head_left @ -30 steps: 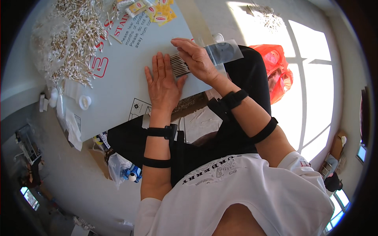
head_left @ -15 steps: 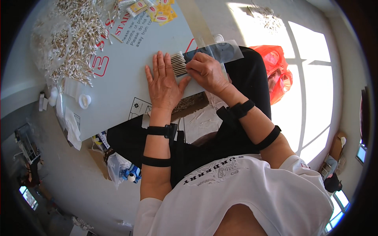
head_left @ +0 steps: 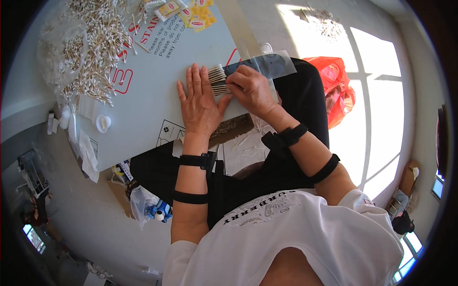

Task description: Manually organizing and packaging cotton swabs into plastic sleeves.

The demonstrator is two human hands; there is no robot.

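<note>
Cotton swabs [head_left: 217, 74] lie side by side in a short row on the grey tabletop, between my two hands. A gap splits them into an upper group and a smaller lower group [head_left: 220, 89]. My left hand [head_left: 200, 102] rests flat with its fingers spread, the forefinger against the swabs' left ends and the thumb below them. My right hand [head_left: 250, 90] is closed, thumb and fingers pinched at the right ends of the lower swabs; its fingers hide those ends. A dark, smooth strip under clear film [head_left: 267, 64] runs from behind the swabs past the table's right edge.
A large heap of loose cotton swabs [head_left: 90, 52] with clear plastic covers the far left of the table. Yellow packets [head_left: 198, 19] lie at the back. A round white lid [head_left: 102, 123] sits at the left. A red plastic bag [head_left: 329, 86] stands on the floor at right.
The row of swabs, unbroken before, now shows a gap between an upper and a lower group. My right hand has shifted slightly downward along the row; my left hand stays nearly still.
</note>
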